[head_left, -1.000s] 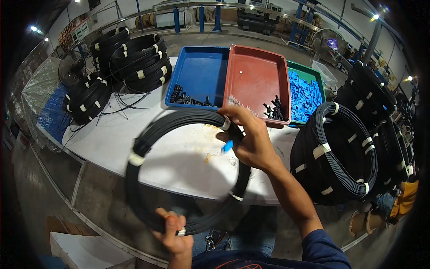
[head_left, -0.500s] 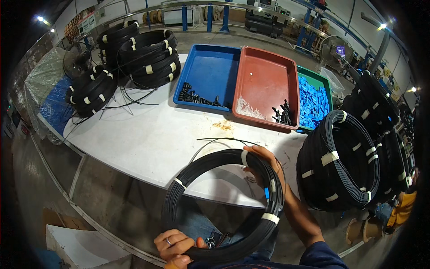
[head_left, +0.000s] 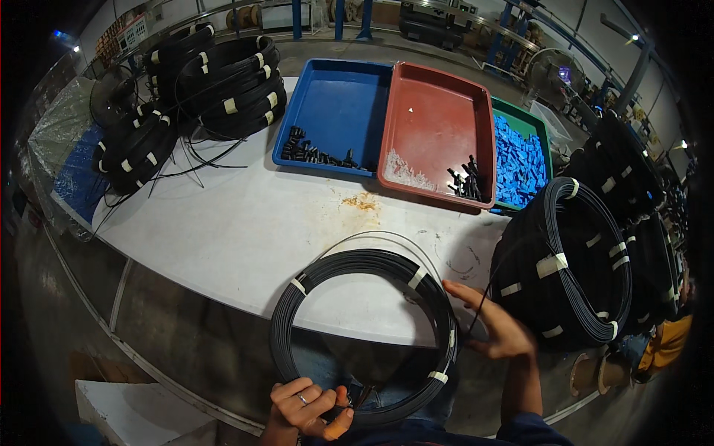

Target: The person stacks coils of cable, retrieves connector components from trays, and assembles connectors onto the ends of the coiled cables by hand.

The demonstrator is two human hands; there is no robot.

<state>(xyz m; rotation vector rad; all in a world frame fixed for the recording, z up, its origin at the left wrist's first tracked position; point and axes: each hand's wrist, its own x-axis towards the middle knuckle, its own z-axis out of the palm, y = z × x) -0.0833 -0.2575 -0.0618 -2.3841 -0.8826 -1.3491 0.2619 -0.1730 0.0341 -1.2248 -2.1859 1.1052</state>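
Note:
A coil of black cable (head_left: 286, 338), tied with white tape bands, is tilted over the table's near edge and my lap. My left hand (head_left: 309, 405), a ring on one finger, is closed round the coil's lower left part. Beside the coil's right side, my right hand (head_left: 498, 323) is open, its fingers and thumb stretched apart. A loose black cable end (head_left: 485, 293) crosses in front of its fingers. Another thin loose strand (head_left: 379, 233) arcs above the coil's far side.
On the white table (head_left: 223, 238) stand a blue tray (head_left: 338, 104) with black pieces, a red tray (head_left: 439, 119) with clear and black pieces, and a green tray (head_left: 537, 123) full of blue pieces. Stacked cable coils rise at the left (head_left: 230, 89) and right (head_left: 520, 297).
My right hand has let go of the coil's upper right side and moved right and down, fingers opening. The coil has turned somewhat, its blue piece no longer showing. My left hand still grips it.

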